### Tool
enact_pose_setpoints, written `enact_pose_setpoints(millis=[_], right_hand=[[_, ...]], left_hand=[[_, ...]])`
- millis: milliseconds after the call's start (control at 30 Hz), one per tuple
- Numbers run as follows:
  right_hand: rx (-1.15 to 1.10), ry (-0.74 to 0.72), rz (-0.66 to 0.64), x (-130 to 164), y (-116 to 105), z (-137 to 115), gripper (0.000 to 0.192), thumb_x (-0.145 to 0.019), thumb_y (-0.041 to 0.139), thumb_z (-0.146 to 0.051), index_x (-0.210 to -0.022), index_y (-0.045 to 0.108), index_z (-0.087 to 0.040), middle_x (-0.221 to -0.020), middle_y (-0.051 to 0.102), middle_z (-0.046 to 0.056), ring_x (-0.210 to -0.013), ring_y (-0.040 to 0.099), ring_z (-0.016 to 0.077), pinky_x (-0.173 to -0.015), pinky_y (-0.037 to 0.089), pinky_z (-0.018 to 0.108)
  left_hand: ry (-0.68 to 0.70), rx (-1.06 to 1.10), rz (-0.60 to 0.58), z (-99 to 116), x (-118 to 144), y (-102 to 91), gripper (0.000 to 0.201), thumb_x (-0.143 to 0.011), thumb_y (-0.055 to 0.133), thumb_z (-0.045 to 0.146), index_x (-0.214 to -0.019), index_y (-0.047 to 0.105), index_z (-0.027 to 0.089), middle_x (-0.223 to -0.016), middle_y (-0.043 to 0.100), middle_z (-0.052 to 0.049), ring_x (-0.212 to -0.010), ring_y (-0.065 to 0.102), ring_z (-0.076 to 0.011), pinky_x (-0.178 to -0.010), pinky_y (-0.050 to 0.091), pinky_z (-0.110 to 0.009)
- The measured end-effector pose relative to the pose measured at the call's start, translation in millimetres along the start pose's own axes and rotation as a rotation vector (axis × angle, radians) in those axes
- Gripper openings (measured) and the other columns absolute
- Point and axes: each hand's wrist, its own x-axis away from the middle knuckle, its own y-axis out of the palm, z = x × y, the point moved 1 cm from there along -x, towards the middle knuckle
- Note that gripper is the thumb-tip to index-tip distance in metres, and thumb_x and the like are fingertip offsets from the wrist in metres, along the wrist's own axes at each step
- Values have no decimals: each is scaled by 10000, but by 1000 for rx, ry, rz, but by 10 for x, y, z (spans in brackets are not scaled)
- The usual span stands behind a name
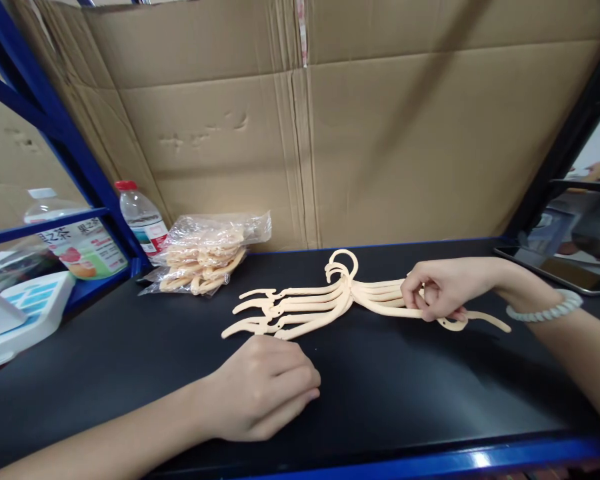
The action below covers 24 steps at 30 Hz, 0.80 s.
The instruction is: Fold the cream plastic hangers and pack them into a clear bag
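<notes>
Several cream plastic hangers [310,303] lie fanned in a flat stack on the black shelf surface [390,393], hooks pointing to the back. My right hand [437,288] grips the right arms of the stack, fingers curled over them; a pale bead bracelet [545,308] sits on that wrist. My left hand [263,390] rests on the shelf just in front of the stack's left tips, fingers loosely curled, holding nothing that I can see.
A clear bag of more cream hangers [205,257] lies at the back left. Beside it stand a water bottle [143,217] and a tea bottle [77,243]. A white device [15,313] sits far left, a tablet [575,270] far right. Cardboard [330,133] closes the back.
</notes>
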Motion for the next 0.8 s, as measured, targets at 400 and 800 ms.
enact_pose_setpoints(millis=[400,800], right_hand=[[78,142,-7,-133,14,201,82,-637,581,-177,-714,601,-156,-447,593,-37,-427,601,141,-430,462,203],[428,294,198,-93,133,40,158,-581,494,-53,-664,502,-187,-633,593,-16,-380,543,107,-359,330,196]], left_hand=[[-8,-269,-19,-4,-12,81,176,-911,425,171,-984,586,160,-951,631,-76,-830,588,-191,-724,498,-310],[-272,-352,50,182,40,191,557,-905,471,473,-1388,412,202,-1437,450,-92,-1305,402,-311,-1060,366,-503]])
